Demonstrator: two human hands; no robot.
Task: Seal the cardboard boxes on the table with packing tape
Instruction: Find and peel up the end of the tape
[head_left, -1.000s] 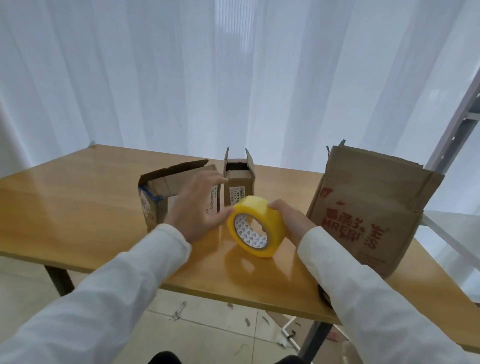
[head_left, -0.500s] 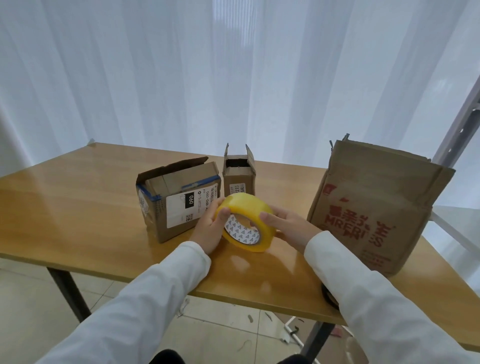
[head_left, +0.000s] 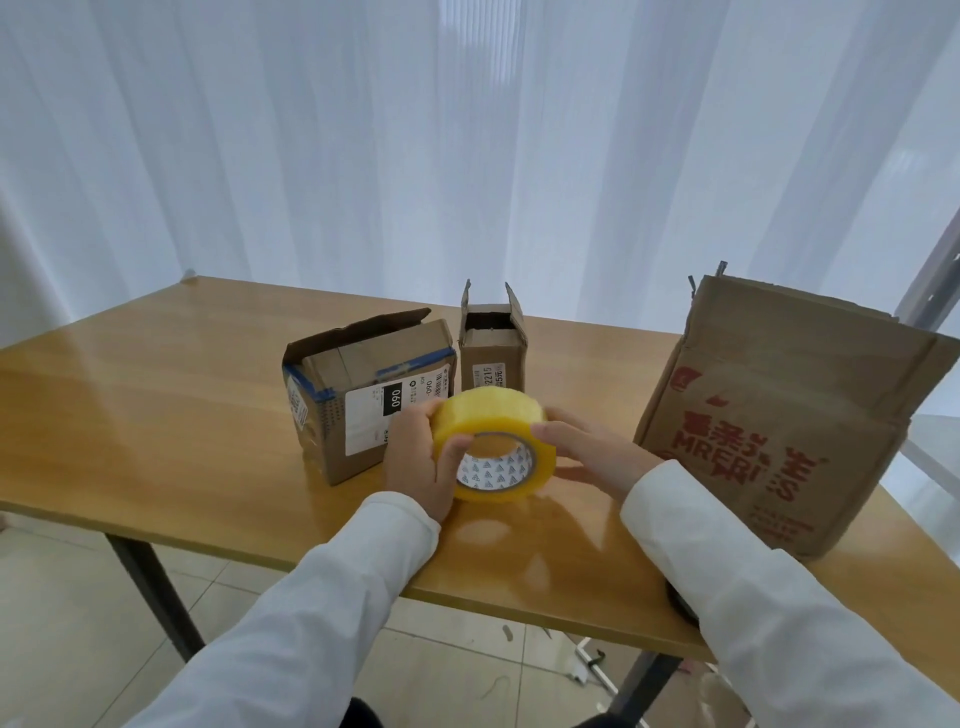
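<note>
- we hold the roll of yellow packing tape just above the table, in front of the boxes.
- our left hand grips the roll, thumb hooked into its core and fingers curled over the outer face.
- our right hand rests against the roll's other side with fingers nearly straight; we judge it is feeling for the tape's loose end.
- behind the roll, the labelled box has a flap raised, and the small narrow box stands open.
- right of the roll, the large printed box also gapes at the top.
- nothing looks sealed yet; all three boxes remain to close and tape.
</note>
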